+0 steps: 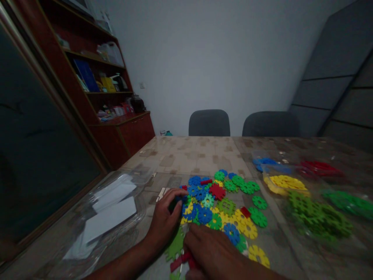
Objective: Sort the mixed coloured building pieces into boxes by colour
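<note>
My left hand [166, 212] is at the left edge of a pile of plastic notched pieces, thumb and fingers closed on a dark blue piece [180, 198]. Closer to me, my right hand [211, 249] curls over a red piece [190, 261], with its fingertips mostly hidden. A flat green piece [175, 245] and a red strip [176, 265] lie between the hands. Beyond them spread blue discs [204, 215], yellow discs [247, 227], green discs [258, 217], a red toothed square [217, 191] and an olive-green lattice square [226, 207].
On the right stand clear trays with yellow pieces [287, 182], blue pieces [264, 162], red pieces [322, 168] and green pieces [320, 217]. White cards [110, 219] lie in clear plastic on the left. Two grey chairs [209, 122] stand behind the patterned tabletop [186, 153].
</note>
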Action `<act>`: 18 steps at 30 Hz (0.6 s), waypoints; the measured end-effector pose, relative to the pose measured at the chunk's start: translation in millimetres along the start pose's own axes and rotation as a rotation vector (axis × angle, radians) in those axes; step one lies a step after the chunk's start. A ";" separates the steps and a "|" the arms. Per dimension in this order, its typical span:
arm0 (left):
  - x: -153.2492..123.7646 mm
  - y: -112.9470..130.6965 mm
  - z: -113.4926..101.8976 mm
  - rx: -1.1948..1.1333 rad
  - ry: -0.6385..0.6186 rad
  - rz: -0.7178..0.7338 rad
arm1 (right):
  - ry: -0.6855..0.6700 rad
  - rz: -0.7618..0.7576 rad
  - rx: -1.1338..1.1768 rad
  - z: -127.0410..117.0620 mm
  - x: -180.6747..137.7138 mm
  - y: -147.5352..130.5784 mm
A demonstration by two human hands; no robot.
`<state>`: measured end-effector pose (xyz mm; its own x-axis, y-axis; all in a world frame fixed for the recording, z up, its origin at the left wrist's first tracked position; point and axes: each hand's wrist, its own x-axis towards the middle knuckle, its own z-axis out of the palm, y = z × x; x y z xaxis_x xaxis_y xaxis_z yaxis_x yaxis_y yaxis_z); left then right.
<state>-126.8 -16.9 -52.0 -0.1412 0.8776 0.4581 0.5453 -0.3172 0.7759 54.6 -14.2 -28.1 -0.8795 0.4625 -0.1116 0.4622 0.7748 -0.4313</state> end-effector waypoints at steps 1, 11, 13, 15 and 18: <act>0.0 0.2 0.0 -0.002 -0.001 -0.004 | 0.015 0.005 0.024 -2.9 -4.1 1.7; -0.9 -4.3 -2.3 0.019 -0.027 -0.005 | 0.111 -0.125 -0.012 19.6 -4.6 27.5; -0.9 -8.1 -2.7 0.035 -0.036 -0.002 | 0.156 -0.161 0.063 17.8 -7.9 32.7; -0.8 -11.7 -2.9 0.049 -0.035 0.000 | 0.205 -0.192 0.168 8.8 -14.7 36.6; -0.4 -14.8 -3.3 0.070 -0.026 0.002 | 0.325 -0.141 0.319 -10.3 -27.2 41.6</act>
<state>-137.5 -13.7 -62.3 -0.1186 0.8864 0.4475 0.6019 -0.2943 0.7424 98.9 9.9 -33.9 -0.8267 0.5129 0.2312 0.2388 0.6921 -0.6812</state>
